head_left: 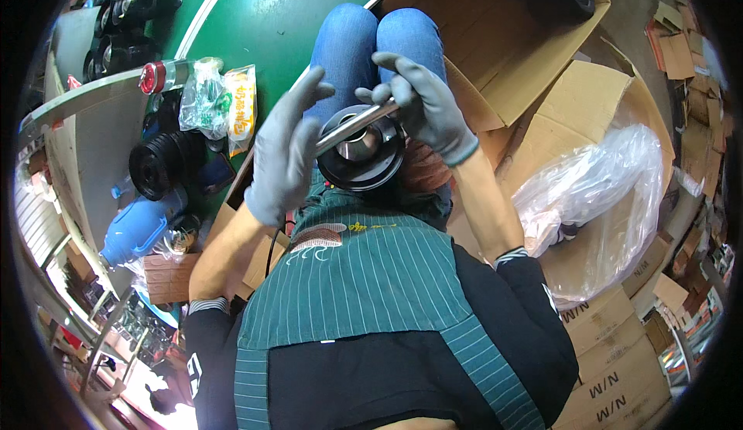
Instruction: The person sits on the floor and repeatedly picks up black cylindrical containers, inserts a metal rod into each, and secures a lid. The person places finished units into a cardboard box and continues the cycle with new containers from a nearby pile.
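Note:
A shiny metal tube (356, 126) slants across in front of my lap. Its upper right end sits at the fingers of my right hand (427, 109), which wears a grey glove and is closed on the tube. My left hand (282, 147), also gloved in grey, is open with its fingers stretched out; the tube's lower left end meets its palm side. Just beneath the tube, a round black part (364, 178) with a silver cup-shaped centre (357, 150) rests at my lap. The tube covers a strip of that part.
To the left, a bench (85, 105) carries a red-lidded jar (159, 78), a plastic bag (205, 105), black round parts (162, 163) and a blue bottle (135, 229). On the right stand an open cardboard box (495, 43) and another box (573, 105) with clear plastic film (604, 190).

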### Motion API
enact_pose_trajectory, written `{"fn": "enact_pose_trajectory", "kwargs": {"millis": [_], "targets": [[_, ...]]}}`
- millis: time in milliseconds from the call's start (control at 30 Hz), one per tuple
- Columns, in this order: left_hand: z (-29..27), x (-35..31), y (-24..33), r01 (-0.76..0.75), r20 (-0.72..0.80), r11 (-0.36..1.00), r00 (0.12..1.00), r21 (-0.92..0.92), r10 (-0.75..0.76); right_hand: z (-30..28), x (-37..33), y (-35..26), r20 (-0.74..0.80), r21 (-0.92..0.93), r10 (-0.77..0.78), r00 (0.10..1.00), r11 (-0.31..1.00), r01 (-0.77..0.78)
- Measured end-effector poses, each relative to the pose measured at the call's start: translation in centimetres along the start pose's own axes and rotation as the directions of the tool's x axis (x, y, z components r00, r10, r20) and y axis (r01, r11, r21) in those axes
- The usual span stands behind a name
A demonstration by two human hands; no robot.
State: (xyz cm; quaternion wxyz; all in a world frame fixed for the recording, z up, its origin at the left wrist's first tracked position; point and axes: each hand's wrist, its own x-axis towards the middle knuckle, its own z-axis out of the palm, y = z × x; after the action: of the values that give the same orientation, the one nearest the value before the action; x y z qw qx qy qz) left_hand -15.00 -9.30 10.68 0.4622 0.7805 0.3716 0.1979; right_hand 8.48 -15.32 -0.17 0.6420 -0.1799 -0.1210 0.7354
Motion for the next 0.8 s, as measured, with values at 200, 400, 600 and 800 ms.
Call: {"fn": "enact_pose_trajectory", "kwargs": {"millis": [200,400,600,800], "targets": [[-1.3,3.9,-3.0,0.210,0.238,0.934,0.961,-0.290,-0.142,1.3,-4.7,0.5,0.159,-0.039,-0.295,0.942,0.952,0.305],[-0.6,4.2,-2.3,0.273,0.299,0.880,0.941,-0.388,-0.160,-0.7,-0.8,-2.0,0.172,-0.187,-0.152,0.973,0.965,0.184],[0.4,1.4,-0.1,0.154,0.078,0.971,0.987,-0.185,-0.142,-1.3,0.8,-1.0,0.015,-0.208,-0.059,0.998,0.976,0.061],[-0.3,5.4,-5.3,0.307,0.260,0.834,0.944,-0.459,-0.205,2.4,-3.0,-1.4,0.159,-0.400,-0.196,0.968,0.883,0.244]]}}
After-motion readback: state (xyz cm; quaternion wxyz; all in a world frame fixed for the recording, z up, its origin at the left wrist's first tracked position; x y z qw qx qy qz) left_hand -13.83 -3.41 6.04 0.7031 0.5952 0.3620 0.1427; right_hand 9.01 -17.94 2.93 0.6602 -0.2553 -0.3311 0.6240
